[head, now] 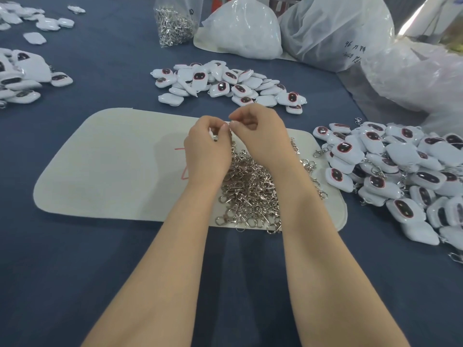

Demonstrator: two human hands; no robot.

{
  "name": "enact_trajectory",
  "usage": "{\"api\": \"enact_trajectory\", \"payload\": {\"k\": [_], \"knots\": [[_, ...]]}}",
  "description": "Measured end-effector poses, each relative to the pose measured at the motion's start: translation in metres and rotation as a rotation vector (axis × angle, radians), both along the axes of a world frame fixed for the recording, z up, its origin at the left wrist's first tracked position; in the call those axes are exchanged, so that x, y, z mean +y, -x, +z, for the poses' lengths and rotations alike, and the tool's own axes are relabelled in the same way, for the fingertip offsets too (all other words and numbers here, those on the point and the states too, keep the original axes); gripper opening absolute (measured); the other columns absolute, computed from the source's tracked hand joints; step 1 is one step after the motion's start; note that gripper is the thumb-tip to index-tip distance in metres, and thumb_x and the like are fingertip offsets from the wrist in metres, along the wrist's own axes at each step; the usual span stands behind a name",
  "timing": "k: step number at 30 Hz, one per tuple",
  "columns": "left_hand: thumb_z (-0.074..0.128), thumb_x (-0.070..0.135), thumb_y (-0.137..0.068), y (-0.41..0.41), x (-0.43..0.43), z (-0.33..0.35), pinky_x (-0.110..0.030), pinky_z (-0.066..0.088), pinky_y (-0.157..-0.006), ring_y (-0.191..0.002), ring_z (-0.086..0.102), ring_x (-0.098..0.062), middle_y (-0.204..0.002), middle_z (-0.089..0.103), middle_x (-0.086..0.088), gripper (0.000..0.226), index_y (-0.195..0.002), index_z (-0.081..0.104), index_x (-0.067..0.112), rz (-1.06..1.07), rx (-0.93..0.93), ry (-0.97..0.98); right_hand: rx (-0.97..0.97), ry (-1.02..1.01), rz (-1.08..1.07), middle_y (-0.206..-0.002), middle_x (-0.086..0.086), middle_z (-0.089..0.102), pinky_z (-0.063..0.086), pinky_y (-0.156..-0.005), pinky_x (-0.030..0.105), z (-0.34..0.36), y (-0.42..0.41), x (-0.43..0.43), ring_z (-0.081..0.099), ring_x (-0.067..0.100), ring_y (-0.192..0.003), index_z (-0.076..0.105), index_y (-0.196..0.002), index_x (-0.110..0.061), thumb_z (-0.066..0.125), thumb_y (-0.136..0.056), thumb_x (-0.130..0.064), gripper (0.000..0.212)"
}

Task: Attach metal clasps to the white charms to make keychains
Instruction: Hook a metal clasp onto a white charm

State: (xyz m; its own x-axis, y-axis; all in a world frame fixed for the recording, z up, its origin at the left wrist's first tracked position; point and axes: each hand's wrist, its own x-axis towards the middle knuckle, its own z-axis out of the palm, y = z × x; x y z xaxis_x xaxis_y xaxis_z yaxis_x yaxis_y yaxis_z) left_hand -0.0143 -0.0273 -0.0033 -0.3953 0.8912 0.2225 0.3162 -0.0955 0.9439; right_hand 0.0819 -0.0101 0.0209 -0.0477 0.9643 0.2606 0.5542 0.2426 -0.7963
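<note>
My left hand (206,146) curls round a white charm (211,133), of which only a sliver shows between the fingers. My right hand (258,131) meets it fingertip to fingertip and pinches a metal clasp (231,136) that hangs down between the two hands. Both hands hover above a heap of loose silver clasps (250,191) lying on a white mat (112,166). A pile of bare white charms (225,83) lies beyond the mat. To the right is a larger pile of charms with clasps on them (400,171).
The table wears a blue cloth (100,271). A clear bag of clasps (172,21) stands at the back, beside big white plastic bags (333,28). More white charms (22,73) lie at the far left edge.
</note>
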Motion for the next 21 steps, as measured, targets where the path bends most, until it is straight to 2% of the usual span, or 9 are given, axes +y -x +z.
{"api": "enact_trajectory", "payload": {"k": [2,5,8,11,12,15,18,21], "knots": [[0.057,0.015,-0.091,0.0002,0.0008,0.0007,-0.025,0.043,-0.078,-0.087,0.056,-0.014,-0.078,0.054,0.016,0.006,-0.087,0.059,0.018,0.001,-0.081,0.011,-0.027,0.033,0.009,-0.083,-0.008,0.066,0.047,-0.078,0.019,-0.0008,-0.0013,0.0003,0.06,0.007,-0.081,0.065,-0.087,-0.018,0.063,-0.089,-0.017,0.003],[0.058,0.015,-0.091,-0.0002,0.0006,0.0011,-0.029,0.044,-0.086,-0.088,0.055,-0.011,-0.082,0.058,0.01,0.005,-0.088,0.06,0.017,-0.001,-0.1,0.013,-0.028,0.041,0.01,-0.08,-0.009,0.065,0.046,-0.076,0.018,-0.0029,-0.0032,0.0015,0.059,0.005,-0.078,0.064,-0.085,-0.019,0.062,-0.089,-0.018,0.005],[0.058,0.016,-0.091,-0.001,0.0012,0.0,-0.031,0.046,-0.085,-0.088,0.056,-0.013,-0.086,0.061,0.006,0.004,-0.088,0.06,0.017,-0.008,-0.116,0.032,-0.014,0.018,-0.015,-0.078,-0.011,0.061,0.043,-0.073,0.015,-0.0034,-0.0017,0.0032,0.055,0.002,-0.073,0.062,-0.086,-0.019,0.06,-0.091,-0.016,0.006],[0.059,0.015,-0.089,-0.0019,0.0018,-0.0012,-0.03,0.046,-0.079,-0.082,0.054,-0.011,-0.079,0.058,0.011,0.005,-0.086,0.061,0.017,-0.032,-0.102,0.053,-0.056,-0.003,-0.035,-0.081,-0.009,0.06,0.044,-0.075,0.019,-0.0038,-0.0007,0.0035,0.056,0.008,-0.078,0.059,-0.087,-0.02,0.056,-0.093,-0.016,0.007],[0.059,0.015,-0.089,-0.0018,0.0018,-0.0015,-0.027,0.045,-0.077,-0.081,0.054,-0.011,-0.077,0.056,0.013,0.005,-0.085,0.061,0.017,-0.038,-0.085,0.049,-0.088,-0.01,-0.034,-0.081,-0.009,0.06,0.044,-0.076,0.021,-0.0039,-0.0003,0.0029,0.057,0.01,-0.081,0.058,-0.088,-0.019,0.055,-0.093,-0.016,0.007],[0.057,0.014,-0.09,-0.0012,0.0002,-0.0012,-0.007,0.035,-0.064,-0.083,0.052,-0.006,-0.077,0.054,0.017,0.008,-0.085,0.058,0.02,-0.026,0.035,0.012,-0.199,-0.027,-0.015,-0.089,-0.003,0.064,0.044,-0.083,0.029,-0.004,0.0009,0.0018,0.058,0.016,-0.089,0.061,-0.094,-0.013,0.053,-0.094,-0.015,0.008],[0.054,0.016,-0.093,-0.0006,0.0,-0.0027,-0.015,0.036,-0.068,-0.084,0.052,-0.006,-0.084,0.057,0.013,0.007,-0.09,0.059,0.02,-0.023,0.127,-0.025,-0.265,-0.025,-0.005,-0.1,0.002,0.066,0.043,-0.085,0.032,-0.0038,0.0009,0.0013,0.057,0.019,-0.096,0.062,-0.1,-0.011,0.052,-0.095,-0.017,0.012],[0.052,0.017,-0.094,-0.0005,0.0013,-0.0048,-0.02,0.033,-0.068,-0.083,0.049,-0.009,-0.089,0.057,0.009,0.012,-0.098,0.063,0.013,0.014,0.208,-0.015,-0.243,-0.017,0.002,-0.098,0.001,0.066,0.044,-0.087,0.033,-0.0035,0.0019,-0.0001,0.059,0.019,-0.096,0.063,-0.1,-0.011,0.054,-0.095,-0.016,0.012]]}}
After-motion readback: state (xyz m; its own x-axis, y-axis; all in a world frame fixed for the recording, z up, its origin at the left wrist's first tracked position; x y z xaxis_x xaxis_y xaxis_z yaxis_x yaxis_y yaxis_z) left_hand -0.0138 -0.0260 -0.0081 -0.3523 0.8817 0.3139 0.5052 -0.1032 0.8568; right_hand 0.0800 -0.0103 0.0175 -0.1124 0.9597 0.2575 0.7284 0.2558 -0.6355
